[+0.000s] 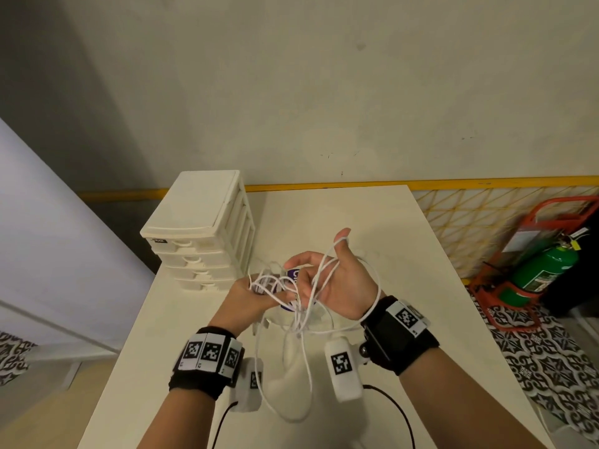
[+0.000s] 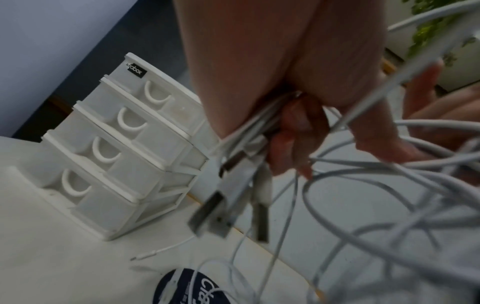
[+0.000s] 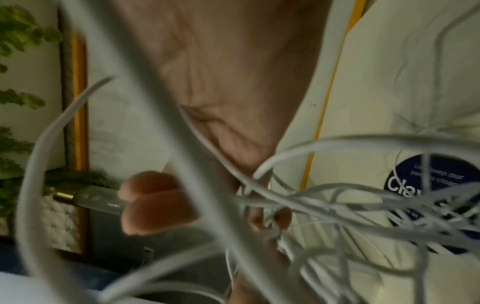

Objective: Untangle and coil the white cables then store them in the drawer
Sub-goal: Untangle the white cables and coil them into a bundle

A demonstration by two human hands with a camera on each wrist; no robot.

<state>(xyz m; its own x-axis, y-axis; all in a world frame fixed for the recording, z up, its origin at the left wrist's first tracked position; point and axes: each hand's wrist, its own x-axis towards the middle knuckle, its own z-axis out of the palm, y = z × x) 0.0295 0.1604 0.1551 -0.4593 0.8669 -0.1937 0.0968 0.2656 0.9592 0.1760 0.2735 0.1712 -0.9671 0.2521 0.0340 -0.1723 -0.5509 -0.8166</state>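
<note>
1. Left hand (image 1: 251,294) raised above the white tabletop (image 1: 421,286), fingers curled round a bunch of thin white cables (image 1: 291,303) near their plug ends; the flat metal-tipped plugs (image 2: 221,205) hang below the fist in the left wrist view.
2. Right hand (image 1: 337,280) just beside the left, palm up, thumb and fingers pinching a translucent plug with a brass-coloured tip (image 3: 85,197); one strand looped over the raised fingertip, another draped across the wrist.
3. Tangle held in the air between both hands, long loops trailing down onto the tabletop toward the near edge.
4. White plastic four-drawer cabinet (image 1: 201,234) standing at the far left of the tabletop, all drawers closed, well apart from the cables.
5. Clear plastic bag with a round dark blue label (image 2: 187,288) lying on the tabletop under the hands.
6. Green fire extinguisher in a red stand (image 1: 544,270) on the patterned floor at right.
</note>
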